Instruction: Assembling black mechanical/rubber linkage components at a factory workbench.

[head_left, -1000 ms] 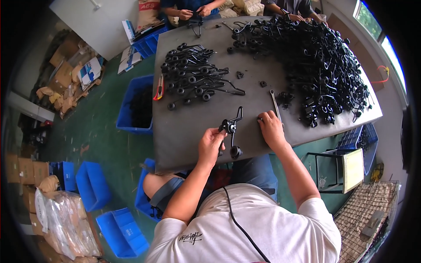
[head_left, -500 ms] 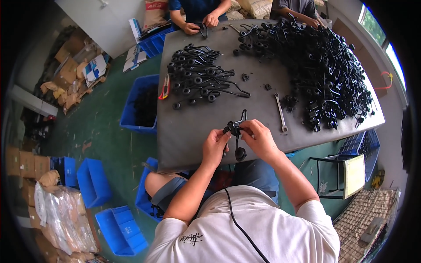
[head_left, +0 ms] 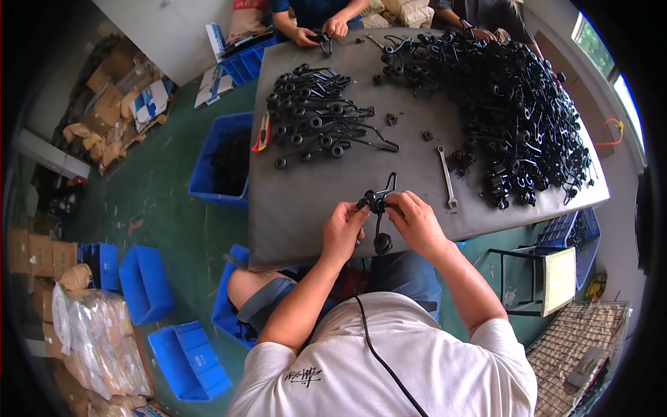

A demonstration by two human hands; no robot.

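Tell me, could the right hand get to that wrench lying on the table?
Probably yes: the wrench lies on bare table beside the right hand, nothing between, though both hands hold a black metal part.

between the left hand (head_left: 342, 233) and right hand (head_left: 417, 222): black bent-wire part (head_left: 379, 205), matt coated metal, dull rubbery rollers. under the grip: grey table (head_left: 306, 201), matt, smooth. just right of the grip: spanner (head_left: 447, 177), bare bright metal.
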